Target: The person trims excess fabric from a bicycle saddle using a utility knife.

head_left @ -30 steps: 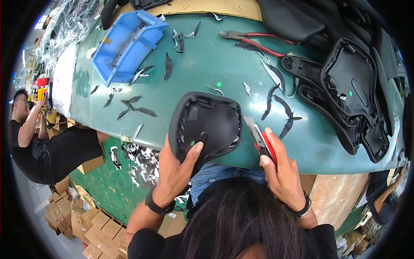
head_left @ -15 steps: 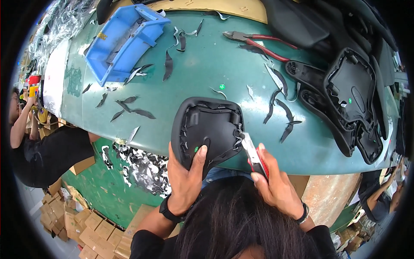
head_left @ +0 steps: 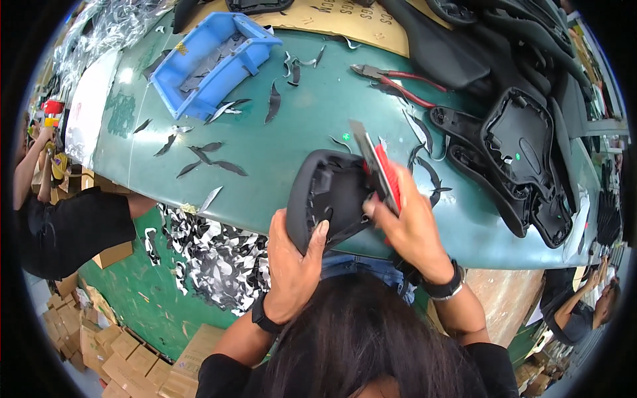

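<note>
A black padded seat piece (head_left: 337, 192) is tilted at the table's near edge, its hollow underside turned up and the cover folded in along the rim. My left hand (head_left: 295, 265) grips its lower left side, the thumb lying over the rim. Held in my right hand (head_left: 417, 232), a red-handled utility knife (head_left: 379, 169) points its blade up and away, above the piece's right rim. The knife and fingers hide part of that rim, and the right hand is slightly blurred. Beyond them, thin black trimmings (head_left: 273, 103) are scattered on the green table (head_left: 318, 86).
A blue bin (head_left: 229, 78) stands at the far left. Red-handled pliers (head_left: 366, 70) lie at the far right, near stacked black seat parts (head_left: 524, 132). Black and white scraps (head_left: 219, 259) cover the floor at left. One person (head_left: 73, 229) works at left, another (head_left: 580, 312) at right.
My right hand and the knife have lifted off the right rim, and the blade now points farther up and away. The seat piece has shifted slightly right and turned in my left hand.
</note>
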Action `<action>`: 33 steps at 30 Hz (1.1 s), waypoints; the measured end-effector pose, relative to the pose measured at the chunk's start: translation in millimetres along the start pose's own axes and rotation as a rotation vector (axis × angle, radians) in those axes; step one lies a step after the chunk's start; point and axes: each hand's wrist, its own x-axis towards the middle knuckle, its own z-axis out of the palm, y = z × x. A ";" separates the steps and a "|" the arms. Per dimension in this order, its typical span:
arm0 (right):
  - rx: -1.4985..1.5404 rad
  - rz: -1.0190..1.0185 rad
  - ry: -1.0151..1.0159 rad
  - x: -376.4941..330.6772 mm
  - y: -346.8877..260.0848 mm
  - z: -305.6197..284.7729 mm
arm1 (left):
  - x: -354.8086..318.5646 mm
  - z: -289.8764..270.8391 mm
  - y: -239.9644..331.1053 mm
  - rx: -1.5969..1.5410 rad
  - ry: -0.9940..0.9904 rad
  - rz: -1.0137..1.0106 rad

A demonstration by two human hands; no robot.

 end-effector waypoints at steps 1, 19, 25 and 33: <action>0.025 -0.048 -0.002 -10.5 1.1 7.6 | 2.6 0.1 0.7 -0.007 0.009 0.004; -0.233 -0.304 0.051 30.3 -30.1 -32.0 | 101.9 30.5 36.9 0.251 -0.168 0.674; -0.805 -0.259 0.010 -16.8 -26.7 -48.7 | 104.9 28.9 35.8 0.152 -0.301 0.500; -0.486 -0.447 0.279 -29.2 6.0 -32.5 | 113.6 -2.0 35.5 -0.593 -0.025 0.178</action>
